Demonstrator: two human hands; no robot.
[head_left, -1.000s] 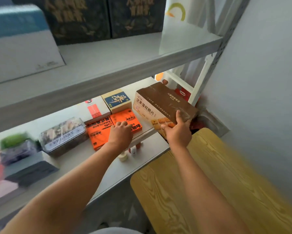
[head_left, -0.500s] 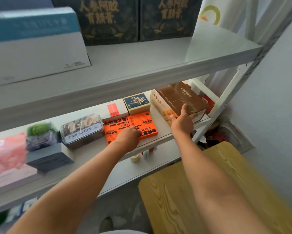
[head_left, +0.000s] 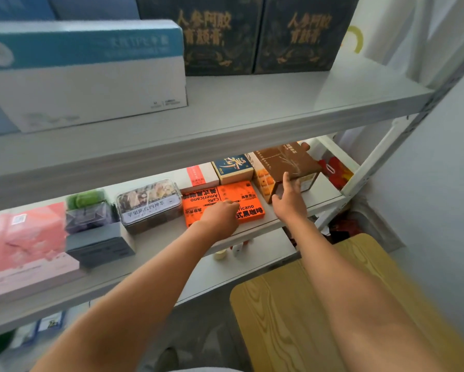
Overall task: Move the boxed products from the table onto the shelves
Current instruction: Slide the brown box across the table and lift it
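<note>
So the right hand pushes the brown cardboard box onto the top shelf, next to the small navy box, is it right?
Not quite: the head view shows the right hand pushing the brown cardboard box onto the middle shelf, next to the small navy box.

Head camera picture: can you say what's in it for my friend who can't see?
A person's right hand pushes a brown box onto the middle shelf of a grey rack, while the left hand rests on two orange coffee boxes beside it. Two dark boxes stand on the shelf above, and a wooden table sits below.
</note>
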